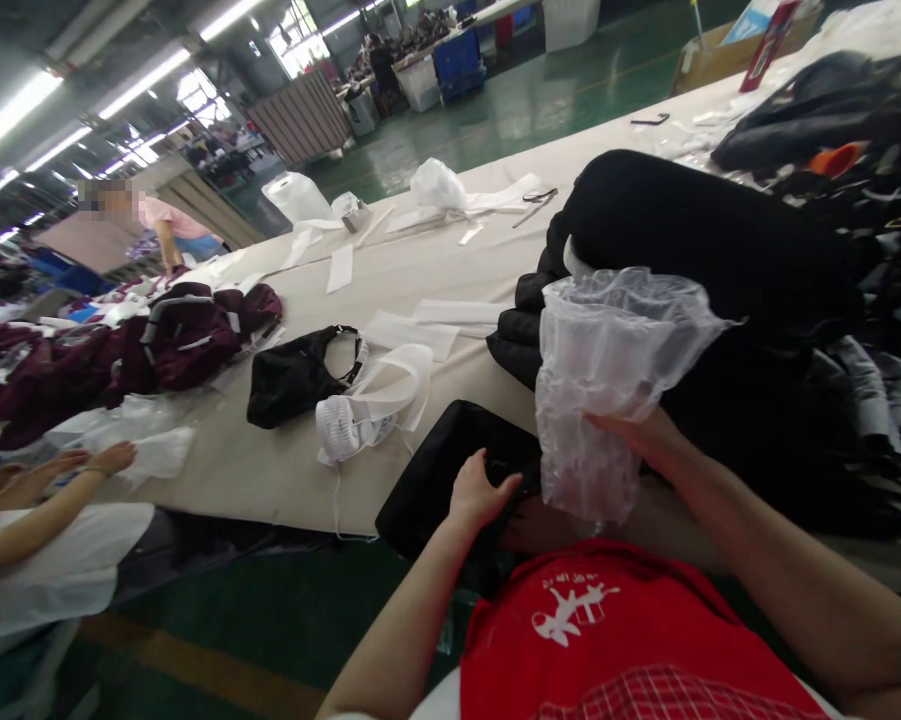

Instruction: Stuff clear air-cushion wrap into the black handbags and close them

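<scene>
My right hand grips a clear inflated air-cushion packing bag, held up in front of my red apron. Some of its fingers are hidden behind the plastic. At the table's near edge lies a black bag, and my left hand is closed on its upper side, thumb and forefinger showing. The packing bag is right beside the black bag; whether they touch I cannot tell. Just right of the packing bag rises a tall stack of black bags.
A small white fan and a black handbag are on the table to the left. Beyond are maroon bags, white strips and a plastic roll. A co-worker's hands handle white plastic at far left.
</scene>
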### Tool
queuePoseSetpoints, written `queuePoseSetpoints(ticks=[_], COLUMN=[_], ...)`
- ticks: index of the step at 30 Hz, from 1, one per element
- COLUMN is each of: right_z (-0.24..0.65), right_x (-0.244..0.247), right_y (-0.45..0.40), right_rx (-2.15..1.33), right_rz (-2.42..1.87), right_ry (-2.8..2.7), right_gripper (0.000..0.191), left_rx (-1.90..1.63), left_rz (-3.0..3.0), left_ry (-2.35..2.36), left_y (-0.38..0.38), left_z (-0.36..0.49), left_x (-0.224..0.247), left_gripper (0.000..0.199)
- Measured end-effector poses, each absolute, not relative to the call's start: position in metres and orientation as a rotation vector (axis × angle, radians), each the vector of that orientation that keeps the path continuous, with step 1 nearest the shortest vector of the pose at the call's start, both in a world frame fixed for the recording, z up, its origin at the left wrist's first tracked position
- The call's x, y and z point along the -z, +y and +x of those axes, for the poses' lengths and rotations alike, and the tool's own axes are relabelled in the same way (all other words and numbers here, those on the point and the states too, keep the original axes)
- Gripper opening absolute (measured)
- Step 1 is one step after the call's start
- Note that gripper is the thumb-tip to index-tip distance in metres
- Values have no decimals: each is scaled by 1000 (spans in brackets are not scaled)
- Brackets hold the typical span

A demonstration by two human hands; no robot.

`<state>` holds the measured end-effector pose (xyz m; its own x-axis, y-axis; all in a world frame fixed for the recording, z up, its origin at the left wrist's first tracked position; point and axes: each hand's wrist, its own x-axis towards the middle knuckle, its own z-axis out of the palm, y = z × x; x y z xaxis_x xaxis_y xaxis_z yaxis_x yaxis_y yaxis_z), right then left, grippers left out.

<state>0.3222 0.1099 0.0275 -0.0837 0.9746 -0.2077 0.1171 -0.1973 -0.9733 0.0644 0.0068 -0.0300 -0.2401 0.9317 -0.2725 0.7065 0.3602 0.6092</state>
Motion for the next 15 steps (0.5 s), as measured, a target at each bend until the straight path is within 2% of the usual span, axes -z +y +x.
queuePoseSetpoints(ticks=[2, 3, 5, 7, 9, 15], right_z=[350, 362, 381, 396, 407, 404], right_x=[-34, -36, -37, -35, -33, -36], right_y=[110, 108, 105, 103, 102, 95], right_rx=[-1252, -1225, -1250, -1342, -1456, -1830], right_rz=[-1413, -1416, -1404, -1363, -1324, -1268], right_ry=[-1285, -1266, -1172, -1044, -898, -595], right_gripper=[58, 60, 59, 55, 48, 39], left_rx=[-80, 33, 51, -186, -453, -997], left_rz=[1485, 1485, 1436, 1279, 1090, 730], left_ry=[2181, 2219, 2197, 2074, 1958, 1655], left_y=[-17, -24, -29, -19, -3, 44], left_z=[66, 64, 54, 36, 14, -23], left_x=[54, 64, 76, 75, 62, -15], left_gripper=[108, 107, 83, 47, 29, 37])
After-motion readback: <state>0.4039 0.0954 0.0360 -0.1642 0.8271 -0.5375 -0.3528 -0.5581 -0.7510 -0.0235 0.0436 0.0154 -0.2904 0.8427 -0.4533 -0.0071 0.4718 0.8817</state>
